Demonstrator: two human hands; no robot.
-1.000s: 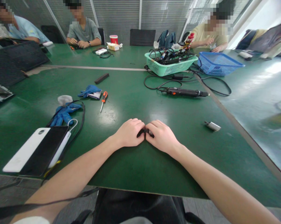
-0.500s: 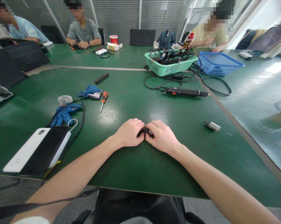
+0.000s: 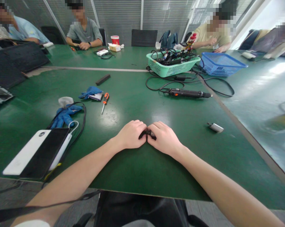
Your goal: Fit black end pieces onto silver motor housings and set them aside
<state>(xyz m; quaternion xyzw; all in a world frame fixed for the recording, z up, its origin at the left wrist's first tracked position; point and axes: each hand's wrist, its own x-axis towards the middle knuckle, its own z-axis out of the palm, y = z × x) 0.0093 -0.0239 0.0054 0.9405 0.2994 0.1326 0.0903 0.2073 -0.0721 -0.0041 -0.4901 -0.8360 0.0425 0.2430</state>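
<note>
Close together on the green table point(image 3: 142, 170), my left hand point(image 3: 132, 135) and my right hand point(image 3: 165, 138) are both closed on a small black part point(image 3: 149, 132). Most of it is covered by my fingers, so its exact kind does not show. A small silver metal piece point(image 3: 215, 127) lies off to the right of my right hand. Ahead and left of my left hand, an orange-handled screwdriver point(image 3: 105, 100) rests beside a blue glove point(image 3: 90, 92).
A black electric screwdriver point(image 3: 189, 93) with a looping cable lies ahead. Behind it stand a green basket point(image 3: 173, 70) full of cables and tools, and a blue basket point(image 3: 221, 64). Left are a phone-like slab point(image 3: 35, 153) and another blue glove point(image 3: 64, 117). Several people sit around.
My hands and the black part stay in the same place. Across the table, a co-worker in grey has shifted their hands slightly.
</note>
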